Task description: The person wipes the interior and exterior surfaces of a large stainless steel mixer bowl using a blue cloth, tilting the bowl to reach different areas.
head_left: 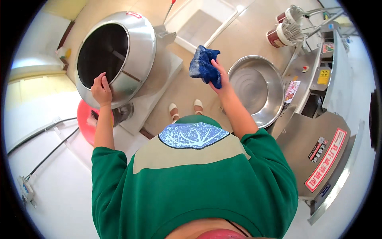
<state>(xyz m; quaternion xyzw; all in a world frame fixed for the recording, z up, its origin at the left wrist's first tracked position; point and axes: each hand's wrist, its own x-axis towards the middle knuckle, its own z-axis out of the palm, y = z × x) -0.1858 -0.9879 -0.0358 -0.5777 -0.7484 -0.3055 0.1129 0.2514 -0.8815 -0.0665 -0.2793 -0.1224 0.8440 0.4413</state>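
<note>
My left hand (102,91) rests at the near rim of a large steel drum (139,47), which is tilted with its dark round mouth toward me. The fingers are stretched out and hold nothing. To the right of the drum, my right hand (221,77) grips a crumpled blue cloth (206,65), with a pale patch on its left side. The cloth hangs in the air, apart from the drum. Just right of that hand, a wide steel basin (256,115) stands low down; its inside shows a bare bottom.
A red-pink tub (85,119) sits below the drum at the left. Behind the cloth lies a white rectangular tub (205,24). Buckets (276,38) of whisks or wire tools stand at the far right. A steel machine (312,145) flanks my right side. Black cables (43,126) run along the left wall.
</note>
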